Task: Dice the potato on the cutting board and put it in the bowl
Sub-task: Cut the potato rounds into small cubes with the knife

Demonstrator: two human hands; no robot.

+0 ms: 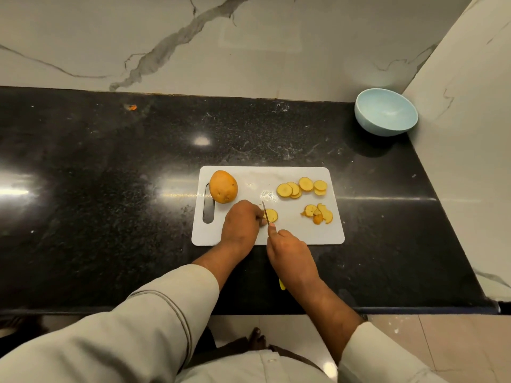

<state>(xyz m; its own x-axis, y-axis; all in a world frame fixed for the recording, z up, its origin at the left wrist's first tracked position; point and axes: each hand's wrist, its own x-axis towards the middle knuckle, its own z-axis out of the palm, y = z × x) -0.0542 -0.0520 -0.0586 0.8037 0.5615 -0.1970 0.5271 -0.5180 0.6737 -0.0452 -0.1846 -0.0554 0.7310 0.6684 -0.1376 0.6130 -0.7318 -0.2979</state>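
The right hand (pixel 290 248) is curled round the handle of a small knife (pixel 266 212), forefinger stretched along the spine; a bit of yellow-green handle shows below the wrist. The thin blade points away from the person and stands on a round potato slice (pixel 271 215), pale yellow with a thin tan rim of skin, lying flat on the white cutting board (pixel 293 233).

Just left of the blade, the left hand (pixel 242 223) rests on the board with fingers bent down at the slice's left edge; whether the fingertips pinch the slice or only press against it cannot be told, as the knuckles hide them.

Beyond the left hand, near the board's slotted handle, sits the uncut part of the potato (pixel 223 186): a rounded, tan-orange piece with skin on and a few dark eyes. Beyond the right hand and a little to its right, a row of overlapping slices (pixel 302 187) lies flat, smooth, pale yellow. To the right of the knife tip is a small heap of thinner, ragged scraps (pixel 318 213), some with orange skin.

Far beyond the right hand, at the back right corner of the dark speckled table (pixel 110 175), stands a pale blue bowl (pixel 385 111), well apart from the board.
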